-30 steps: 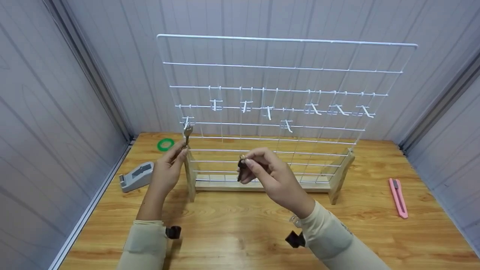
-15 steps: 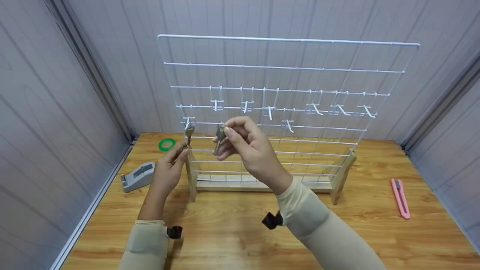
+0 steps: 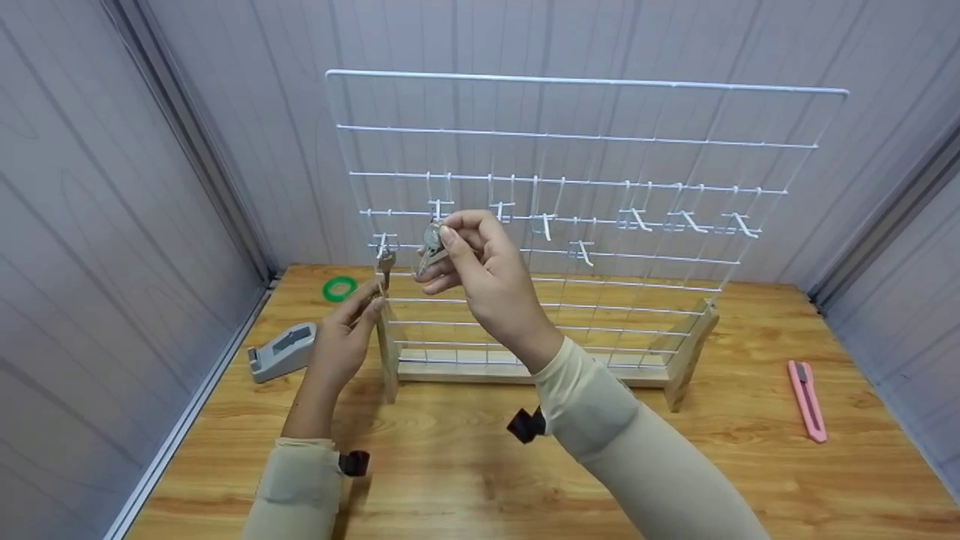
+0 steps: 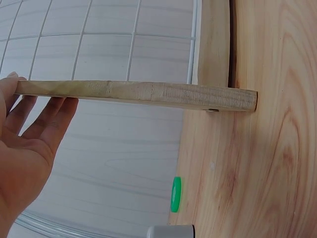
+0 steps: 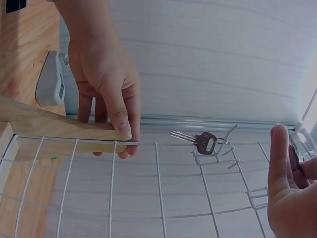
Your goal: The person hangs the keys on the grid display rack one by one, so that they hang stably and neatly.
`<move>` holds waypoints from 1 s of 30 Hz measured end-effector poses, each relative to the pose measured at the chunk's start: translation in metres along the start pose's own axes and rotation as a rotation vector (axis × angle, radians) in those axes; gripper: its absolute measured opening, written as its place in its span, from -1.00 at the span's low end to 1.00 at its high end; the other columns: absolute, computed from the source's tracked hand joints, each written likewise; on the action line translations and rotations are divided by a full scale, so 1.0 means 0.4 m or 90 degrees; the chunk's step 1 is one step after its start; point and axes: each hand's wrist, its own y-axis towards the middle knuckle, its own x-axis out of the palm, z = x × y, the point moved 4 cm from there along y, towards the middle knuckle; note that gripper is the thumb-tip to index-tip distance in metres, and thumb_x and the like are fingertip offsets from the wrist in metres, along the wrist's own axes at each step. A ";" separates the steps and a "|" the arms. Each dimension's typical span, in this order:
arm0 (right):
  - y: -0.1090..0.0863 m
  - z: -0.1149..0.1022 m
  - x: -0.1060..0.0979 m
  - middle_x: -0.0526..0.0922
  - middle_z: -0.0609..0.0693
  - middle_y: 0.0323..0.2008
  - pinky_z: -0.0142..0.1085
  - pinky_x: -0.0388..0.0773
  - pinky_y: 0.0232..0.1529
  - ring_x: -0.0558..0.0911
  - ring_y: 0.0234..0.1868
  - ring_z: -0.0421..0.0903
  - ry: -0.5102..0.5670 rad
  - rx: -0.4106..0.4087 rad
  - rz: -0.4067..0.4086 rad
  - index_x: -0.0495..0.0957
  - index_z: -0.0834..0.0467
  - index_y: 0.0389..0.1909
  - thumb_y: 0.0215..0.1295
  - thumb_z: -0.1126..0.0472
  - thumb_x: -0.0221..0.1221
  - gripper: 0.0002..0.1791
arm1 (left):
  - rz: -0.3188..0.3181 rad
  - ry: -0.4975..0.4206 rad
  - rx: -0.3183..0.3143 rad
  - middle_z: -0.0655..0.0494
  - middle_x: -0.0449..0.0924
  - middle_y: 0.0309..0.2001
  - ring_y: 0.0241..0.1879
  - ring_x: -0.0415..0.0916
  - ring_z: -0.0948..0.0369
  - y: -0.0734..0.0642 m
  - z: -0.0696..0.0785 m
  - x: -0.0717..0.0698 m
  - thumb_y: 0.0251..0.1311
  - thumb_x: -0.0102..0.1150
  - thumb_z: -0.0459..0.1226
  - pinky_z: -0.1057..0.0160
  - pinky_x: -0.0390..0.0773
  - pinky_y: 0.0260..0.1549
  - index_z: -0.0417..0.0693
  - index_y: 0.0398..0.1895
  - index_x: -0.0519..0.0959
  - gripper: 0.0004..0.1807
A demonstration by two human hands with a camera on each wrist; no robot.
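Observation:
My left hand (image 3: 345,341) pinches the top of the wooden side leg (image 4: 148,94) of the wire grid rack, thumb on one face and fingers on the other. Just above it, a key (image 5: 204,143) hangs by its ring from the lower left hook (image 3: 382,244). My right hand (image 3: 495,281) pinches another key (image 3: 430,244) near its top, thumb against fingers. That key points downward, right in front of the hook (image 3: 439,206) at the upper left. Whether its ring touches this hook is hidden by the fingers.
Several more white hooks (image 3: 545,223) hang on the wire grid (image 3: 585,137). On the table, a grey tape dispenser (image 3: 283,352) and a green tape roll (image 3: 340,289) lie at the left. A pink utility knife (image 3: 807,401) lies at the right.
My right hand has carried its key up and to the left, from low in front of the grid to the upper left hook. My left hand has stayed on the wooden leg.

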 end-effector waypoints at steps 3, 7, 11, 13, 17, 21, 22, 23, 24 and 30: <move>0.000 0.002 0.003 0.67 0.13 -0.19 -0.09 0.86 -0.16 0.80 -0.27 0.02 -0.030 0.007 0.017 0.39 0.29 0.17 0.72 0.30 -0.03 -0.82 | 0.002 -0.002 0.005 -0.11 0.54 0.49 0.48 0.50 -0.11 0.001 0.001 0.001 0.64 0.10 -0.13 -0.19 0.52 0.47 0.07 0.54 0.49 -0.51; 0.002 0.010 0.006 0.67 0.15 -0.17 -0.11 0.86 -0.13 0.80 -0.26 0.03 -0.052 0.023 0.033 0.39 0.28 0.19 0.73 0.29 -0.03 -0.80 | 0.003 -0.002 0.008 -0.10 0.54 0.49 0.49 0.49 -0.11 0.001 -0.001 0.000 0.64 0.10 -0.13 -0.19 0.53 0.46 0.07 0.54 0.49 -0.51; 0.009 0.020 0.009 0.67 0.20 -0.12 -0.13 0.86 -0.12 0.79 -0.28 -0.04 -0.061 0.040 0.043 0.38 0.28 0.21 0.73 0.28 -0.03 -0.78 | 0.001 -0.001 0.003 -0.08 0.53 0.49 0.49 0.49 -0.09 0.001 -0.003 -0.001 0.64 0.09 -0.12 -0.18 0.54 0.46 0.10 0.54 0.49 -0.51; 0.015 0.024 0.010 0.68 0.24 -0.08 -0.14 0.86 -0.12 0.79 -0.28 -0.07 -0.066 0.046 0.049 0.38 0.30 0.22 0.73 0.28 -0.03 -0.77 | 0.000 -0.003 -0.003 -0.09 0.54 0.48 0.48 0.51 -0.08 0.001 -0.003 -0.001 0.64 0.10 -0.12 -0.18 0.54 0.46 0.09 0.54 0.49 -0.51; 0.027 0.032 0.009 0.68 0.28 -0.02 -0.16 0.86 -0.14 0.79 -0.30 -0.07 -0.072 0.057 0.062 0.38 0.33 0.24 0.73 0.29 -0.03 -0.75 | 0.000 -0.009 -0.018 -0.13 0.58 0.44 0.45 0.53 -0.06 0.000 0.000 0.000 0.63 0.11 -0.15 -0.17 0.53 0.47 0.05 0.55 0.48 -0.50; 0.039 0.044 0.006 0.70 0.24 -0.02 -0.16 0.86 -0.16 0.80 -0.30 -0.07 -0.072 0.063 0.073 0.38 0.31 0.24 0.72 0.29 -0.02 -0.76 | 0.005 -0.018 -0.024 -0.09 0.56 0.47 0.46 0.52 -0.04 0.001 0.000 0.001 0.63 0.12 -0.17 -0.14 0.54 0.47 0.06 0.53 0.50 -0.52; 0.041 0.046 0.005 0.71 0.23 -0.03 -0.15 0.86 -0.16 0.81 -0.30 -0.06 -0.074 0.063 0.075 0.38 0.30 0.24 0.72 0.30 -0.02 -0.76 | 0.006 -0.019 -0.023 -0.08 0.55 0.48 0.47 0.51 -0.04 0.001 0.000 0.001 0.62 0.12 -0.17 -0.14 0.54 0.47 0.06 0.53 0.51 -0.52; 0.043 0.049 0.004 0.71 0.22 -0.03 -0.16 0.86 -0.16 0.82 -0.29 -0.05 -0.077 0.063 0.076 0.38 0.29 0.23 0.72 0.29 -0.01 -0.77 | 0.007 -0.022 -0.023 -0.07 0.54 0.48 0.47 0.51 -0.04 0.001 -0.001 0.001 0.62 0.13 -0.17 -0.14 0.54 0.47 0.06 0.52 0.51 -0.52; 0.045 0.050 0.003 0.71 0.22 -0.03 -0.15 0.86 -0.16 0.82 -0.29 -0.03 -0.078 0.063 0.077 0.38 0.29 0.23 0.72 0.29 -0.01 -0.77 | 0.008 -0.023 -0.023 -0.07 0.54 0.49 0.47 0.51 -0.04 0.002 -0.001 0.001 0.62 0.13 -0.17 -0.14 0.54 0.47 0.06 0.52 0.51 -0.52; 0.047 0.060 -0.004 0.70 0.21 -0.03 -0.17 0.86 -0.15 0.84 -0.23 0.14 -0.079 0.079 0.082 0.38 0.28 0.23 0.70 0.28 0.02 -0.76 | 0.002 -0.018 -0.013 -0.10 0.52 0.50 0.50 0.48 -0.09 0.000 -0.002 0.000 0.63 0.10 -0.15 -0.17 0.52 0.48 0.05 0.55 0.48 -0.51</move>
